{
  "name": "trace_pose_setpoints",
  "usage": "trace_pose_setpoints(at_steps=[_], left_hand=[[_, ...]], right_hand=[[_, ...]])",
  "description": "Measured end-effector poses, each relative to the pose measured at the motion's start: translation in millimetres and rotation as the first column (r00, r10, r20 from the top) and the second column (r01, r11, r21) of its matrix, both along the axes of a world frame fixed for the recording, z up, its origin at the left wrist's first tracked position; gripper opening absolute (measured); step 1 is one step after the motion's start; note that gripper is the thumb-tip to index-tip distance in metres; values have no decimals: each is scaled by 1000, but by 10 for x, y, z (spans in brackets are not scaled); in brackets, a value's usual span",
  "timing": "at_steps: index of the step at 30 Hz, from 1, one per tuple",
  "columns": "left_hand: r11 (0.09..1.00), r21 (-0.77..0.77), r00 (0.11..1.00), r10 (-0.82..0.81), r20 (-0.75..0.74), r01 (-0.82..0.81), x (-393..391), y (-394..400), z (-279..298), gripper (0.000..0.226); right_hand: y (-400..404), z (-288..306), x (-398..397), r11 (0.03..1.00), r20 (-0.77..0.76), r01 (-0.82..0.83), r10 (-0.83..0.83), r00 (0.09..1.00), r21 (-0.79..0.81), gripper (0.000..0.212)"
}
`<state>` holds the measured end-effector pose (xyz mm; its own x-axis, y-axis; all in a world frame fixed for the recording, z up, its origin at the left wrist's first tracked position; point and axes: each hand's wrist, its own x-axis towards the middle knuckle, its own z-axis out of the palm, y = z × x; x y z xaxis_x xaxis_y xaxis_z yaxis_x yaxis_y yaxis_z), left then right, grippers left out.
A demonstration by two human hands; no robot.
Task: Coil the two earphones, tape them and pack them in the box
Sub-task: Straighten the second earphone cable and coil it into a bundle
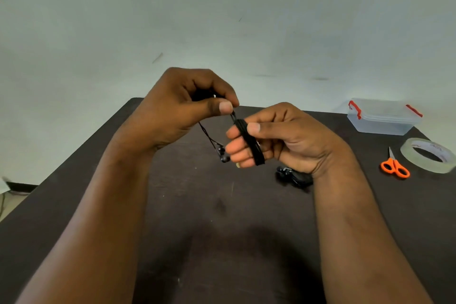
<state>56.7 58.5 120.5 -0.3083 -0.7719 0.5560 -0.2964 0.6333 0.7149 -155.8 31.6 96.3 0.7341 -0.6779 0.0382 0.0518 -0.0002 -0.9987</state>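
Observation:
A black earphone cord (249,142) is wound in several turns around the fingers of my right hand (276,138), whose thumb presses on the coil. My left hand (182,106) pinches the free end of that cord just above the coil. Its two earbuds (222,154) dangle below my left hand on a thin cord. A second black earphone (292,176) lies bundled on the dark table (197,217), partly hidden under my right wrist. The clear plastic box (383,117) with red clips stands closed at the far right.
Orange-handled scissors (394,165) lie on the right of the table, next to a roll of clear tape (428,154) close to the right edge. A pale wall rises behind the table's far edge.

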Motion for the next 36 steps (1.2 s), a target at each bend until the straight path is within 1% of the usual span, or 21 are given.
trace_pose_setpoints(at_steps=[3,5,7,9,11,14,16,18,20,22,24,26,28,30,31,32,33,34,35,36], left_hand=[[997,-78,998,22,-56,-27,-58,-28,-42,12],[996,-78,988,37,-152,-49,-92,-58,-84,12],[998,-22,968,52,-245,-59,-156,-98,-158,8],[996,71,955,71,-288,-53,-238,-156,-258,10],[986,164,946,42,-321,12,-319,-190,-316,17],[975,214,927,19,-373,66,-448,-158,-284,29],[967,246,931,26,-364,69,-500,-129,-238,27],[957,288,950,54,-306,39,-483,-123,-220,25],[950,310,974,89,-206,-21,-420,-135,-221,26],[941,328,991,114,-66,-87,-364,-136,-215,23],[922,353,987,140,76,-158,-332,-138,-214,19],[909,357,971,161,180,-217,-309,-149,-228,18],[914,321,954,171,248,-247,-290,-162,-242,14],[916,265,914,198,353,-301,-287,-178,-244,10],[908,216,869,239,434,-358,-296,-182,-239,10],[891,139,799,307,518,-432,-304,-186,-235,10],[862,25,707,399,584,-507,-310,-187,-232,11],[823,-103,611,492,620,-559,-306,-192,-232,11],[786,-200,536,560,632,-585,-297,-204,-235,12],[763,-250,491,593,638,-597,-284,-212,-238,12]], right_hand=[[-9,-45,12,1000,56,-19,18,998,24,26],[-10,-54,15,998,148,-43,38,988,35,28],[-14,-51,34,994,274,-105,89,957,42,29],[-25,-50,76,981,423,-192,163,891,27,29],[-48,-37,125,978,550,-207,163,819,18,31],[-72,10,163,988,696,-145,63,715,60,30],[-72,39,183,992,734,-61,-37,678,107,29],[-69,61,208,986,731,50,-150,666,157,28],[-77,69,227,973,721,150,-231,654,176,28],[-108,55,231,944,687,292,-314,656,153,25],[-155,21,223,878,633,473,-409,657,77,22],[-188,-18,202,764,543,640,-507,669,-76,22],[-205,-56,190,674,413,700,-583,700,-235,22],[-209,-96,195,633,283,680,-621,731,-369,21],[-215,-120,204,611,217,657,-638,739,-442,19],[-221,-137,212,583,143,622,-659,738,-523,18],[-227,-146,214,556,56,566,-682,730,-608,16],[-228,-152,211,547,-43,490,-696,717,-679,16],[-222,-148,203,561,-146,409,-698,701,-720,17],[-213,-146,197,599,-242,338,-682,690,-726,19]])
